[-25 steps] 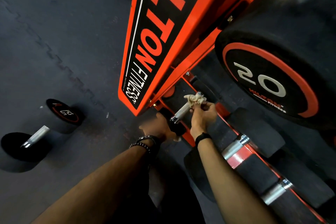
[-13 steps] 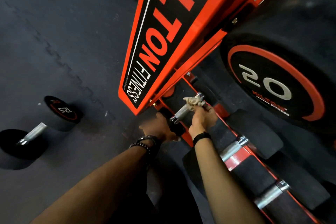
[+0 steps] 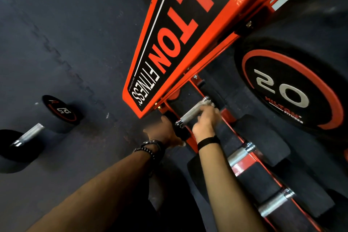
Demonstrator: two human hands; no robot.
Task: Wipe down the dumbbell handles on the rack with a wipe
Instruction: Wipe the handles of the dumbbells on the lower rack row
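Knurled steel dumbbell handle [image 3: 194, 110] on orange rack's [image 3: 190, 47] near-left end | right hand [image 3: 204, 121] closed on pale wipe [image 3: 208, 102] at handle's far end | left hand [image 3: 163, 131] steadies near dumbbell head, grip unclear | advice: wrap wipe fully around, draw full length, twist.
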